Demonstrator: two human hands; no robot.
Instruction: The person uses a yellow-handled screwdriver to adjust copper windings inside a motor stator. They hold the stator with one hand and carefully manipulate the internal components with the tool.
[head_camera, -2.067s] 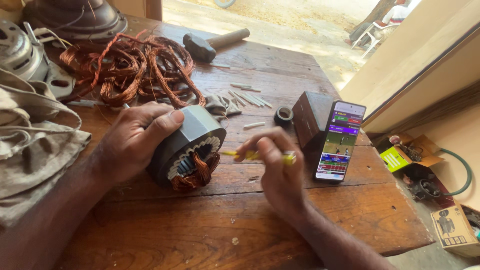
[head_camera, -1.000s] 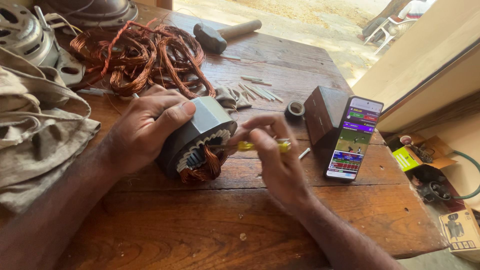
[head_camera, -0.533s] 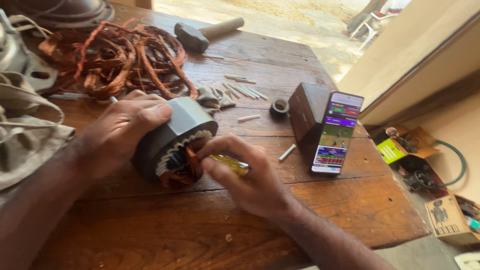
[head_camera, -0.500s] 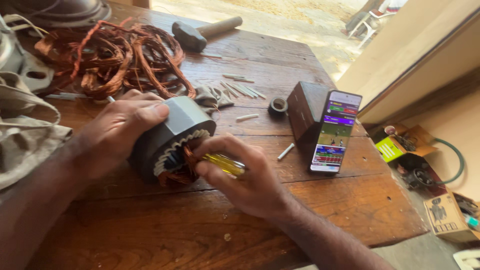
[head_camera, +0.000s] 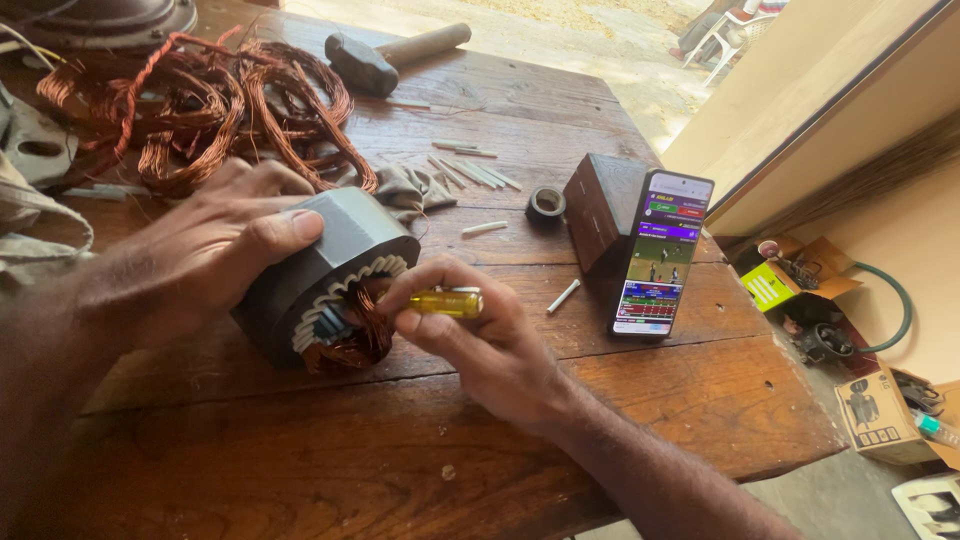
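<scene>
While the left hand (head_camera: 215, 250) clasps the grey motor stator (head_camera: 325, 275) from above, thumb laid over its top edge, the stator lies on its side on the wooden table (head_camera: 300, 450) with its open end facing the camera and copper windings (head_camera: 350, 330) showing inside. The right hand (head_camera: 480, 335) is clenched around a yellow-handled screwdriver (head_camera: 447, 302); its tip is hidden at the stator's mouth. Behind the stator lies a tangle of loose copper wire (head_camera: 200, 105), with a hammer (head_camera: 385, 58) beyond. A phone (head_camera: 660, 255) leans against a dark block (head_camera: 598, 210), near a small tape roll (head_camera: 546, 203) and pale strips (head_camera: 470, 172).
</scene>
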